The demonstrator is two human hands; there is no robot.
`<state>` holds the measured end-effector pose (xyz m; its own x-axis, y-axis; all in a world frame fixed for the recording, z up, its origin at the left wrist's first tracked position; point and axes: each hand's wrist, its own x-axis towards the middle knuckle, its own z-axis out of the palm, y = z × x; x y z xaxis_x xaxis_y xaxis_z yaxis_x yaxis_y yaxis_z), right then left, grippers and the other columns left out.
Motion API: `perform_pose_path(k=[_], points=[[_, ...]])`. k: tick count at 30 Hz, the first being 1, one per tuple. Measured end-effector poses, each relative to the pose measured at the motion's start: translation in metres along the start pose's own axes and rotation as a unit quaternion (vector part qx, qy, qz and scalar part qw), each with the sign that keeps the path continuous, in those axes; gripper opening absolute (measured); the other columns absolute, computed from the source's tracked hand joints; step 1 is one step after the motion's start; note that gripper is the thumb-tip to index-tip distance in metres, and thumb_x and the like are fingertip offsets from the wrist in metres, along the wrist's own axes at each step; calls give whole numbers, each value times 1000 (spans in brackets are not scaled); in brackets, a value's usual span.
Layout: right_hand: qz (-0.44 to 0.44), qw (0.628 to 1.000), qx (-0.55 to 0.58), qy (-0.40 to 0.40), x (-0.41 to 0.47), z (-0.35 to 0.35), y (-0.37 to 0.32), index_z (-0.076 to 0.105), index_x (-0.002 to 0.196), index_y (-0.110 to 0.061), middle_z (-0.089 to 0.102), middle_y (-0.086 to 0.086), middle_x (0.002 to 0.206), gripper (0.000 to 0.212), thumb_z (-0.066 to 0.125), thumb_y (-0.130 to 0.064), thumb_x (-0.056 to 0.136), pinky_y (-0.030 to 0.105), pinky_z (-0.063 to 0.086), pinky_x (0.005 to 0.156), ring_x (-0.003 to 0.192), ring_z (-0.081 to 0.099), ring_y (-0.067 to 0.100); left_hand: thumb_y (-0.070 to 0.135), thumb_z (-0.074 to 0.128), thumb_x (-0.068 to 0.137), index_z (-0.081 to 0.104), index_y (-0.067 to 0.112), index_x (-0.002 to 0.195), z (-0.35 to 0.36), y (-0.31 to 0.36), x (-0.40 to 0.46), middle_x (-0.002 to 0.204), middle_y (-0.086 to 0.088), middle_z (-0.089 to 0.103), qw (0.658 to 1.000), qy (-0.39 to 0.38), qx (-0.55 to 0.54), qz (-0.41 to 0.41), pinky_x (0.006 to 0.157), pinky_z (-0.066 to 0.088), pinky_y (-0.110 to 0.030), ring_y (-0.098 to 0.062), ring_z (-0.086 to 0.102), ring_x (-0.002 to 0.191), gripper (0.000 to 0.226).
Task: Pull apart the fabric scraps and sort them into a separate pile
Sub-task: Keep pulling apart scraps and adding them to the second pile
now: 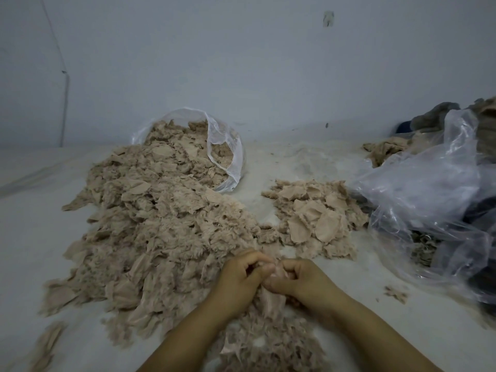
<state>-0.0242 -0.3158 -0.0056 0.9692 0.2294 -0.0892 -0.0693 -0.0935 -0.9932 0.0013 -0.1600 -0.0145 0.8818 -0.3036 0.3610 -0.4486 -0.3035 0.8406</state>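
left hand [239,277] + right hand [300,283]: both pinch one scrap [272,298] | big pile [161,224] left of it | sorted pile [314,218], crumpled plastic bag [429,189] right

No readable text

Nothing legible is showing anywhere: no lettering, label, brand, number or sign is appearing on the wall, the plastic bags or the scraps.

Pale surface [308,162], big scrap heap [161,224], smaller pile [314,218], plastic bags [418,189]
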Motion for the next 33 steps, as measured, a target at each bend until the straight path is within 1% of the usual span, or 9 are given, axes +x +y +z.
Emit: perform_pose_path(k=[4, 8, 11, 15, 17, 20, 25, 30, 33], points=[[-35, 997, 61, 21, -1, 1, -4, 53, 59, -12, 47, 0, 49, 34, 58, -12, 93, 18, 33, 43, 41, 39, 7, 9, 59, 90, 67, 14, 80, -1, 1, 3, 74, -7, 65, 990, 51, -112, -74, 62, 47, -21, -11, 58, 66, 14], [-72, 989, 88, 92, 3, 6, -7, 54, 60, -10, 51, 1, 52, 33, 56, -8, 93, 19, 39, 48, 48, 46, 10, 5, 55, 91, 64, 12, 75, 3, 3, 7, 52, 4, 55, 966, 135, -186, -121, 49, 42, -20, -6, 49, 46, 20], [-80, 976, 132, 155, 3, -4, -7, 55, 65, -7, 53, 6, 57, 28, 58, -14, 92, 21, 44, 49, 52, 51, 13, 9, 51, 94, 61, 10, 77, -9, 2, 9, 52, 3, 46, 945, 187, -222, -149, 47, 40, -21, -8, 44, 45, 20], [-83, 969, 165, 165, 5, -4, -3, 64, 73, -5, 62, 16, 68, 18, 63, -13, 89, 29, 51, 58, 61, 58, 24, 26, 56, 90, 56, 7, 85, -5, 10, 1, 59, -3, 53, 958, 51, -239, -149, 43, 37, -23, -12, 47, 44, 20], [-81, 966, 180, 166, 5, 2, -2, 65, 85, 0, 64, 26, 74, 11, 65, -11, 87, 38, 53, 66, 67, 62, 30, 22, 64, 85, 59, 11, 96, 6, 14, -2, 67, -3, 60, 964, 9, -218, -150, 41, 39, -22, -12, 50, 45, 16], [-85, 971, 165, 149, 4, 6, -2, 63, 98, -1, 67, 26, 80, 18, 68, -9, 83, 42, 54, 68, 70, 63, 33, 12, 61, 89, 62, 9, 95, 7, 11, -1, 60, -6, 58, 969, 38, -196, -148, 42, 41, -21, -12, 49, 42, 6], [-41, 982, 146, 108, 4, 3, 0, 59, 106, -3, 63, 6, 60, 31, 71, 1, 78, 23, 51, 50, 50, 58, 13, 13, 60, 90, 66, 9, 85, -2, 7, 1, 50, -3, 54, 958, 67, -228, -163, 43, 40, -23, -13, 47, 39, 9], [-17, 977, 195, 87, 5, -4, -3, 61, 105, -3, 66, 9, 69, 31, 69, 6, 77, 20, 49, 50, 57, 59, 12, 15, 58, 91, 67, 7, 89, -3, 2, 4, 47, 1, 50, 945, 100, -255, -180, 39, 34, -20, -10, 41, 39, 12], [-16, 981, 177, 78, 3, -5, -5, 63, 108, -7, 65, 15, 80, 32, 72, -9, 77, 22, 47, 47, 64, 59, 19, 14, 61, 89, 69, 8, 87, -2, 2, 3, 49, 2, 50, 947, 82, -262, -167, 36, 33, -19, -8, 40, 39, 11]])
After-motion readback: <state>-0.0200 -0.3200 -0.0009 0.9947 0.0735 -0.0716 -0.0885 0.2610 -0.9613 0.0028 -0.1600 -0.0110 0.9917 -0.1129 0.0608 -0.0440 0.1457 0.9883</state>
